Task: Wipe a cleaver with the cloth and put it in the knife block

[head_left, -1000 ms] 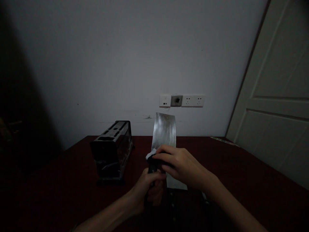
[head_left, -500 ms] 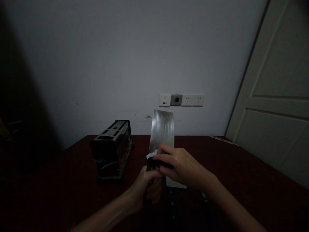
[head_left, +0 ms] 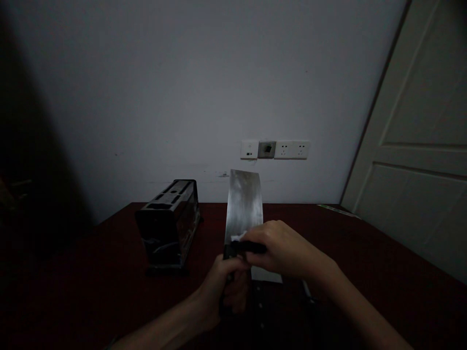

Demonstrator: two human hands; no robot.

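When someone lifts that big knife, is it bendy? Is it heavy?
Probably stiff: the blade juts up from the left hand without drooping. It may feel heavy at the blade end, since that metal is much broader than the handle.

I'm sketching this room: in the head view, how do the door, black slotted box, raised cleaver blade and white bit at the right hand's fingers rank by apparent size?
1. Door
2. Black slotted box
3. Raised cleaver blade, partly behind the right hand
4. White bit, as it shows
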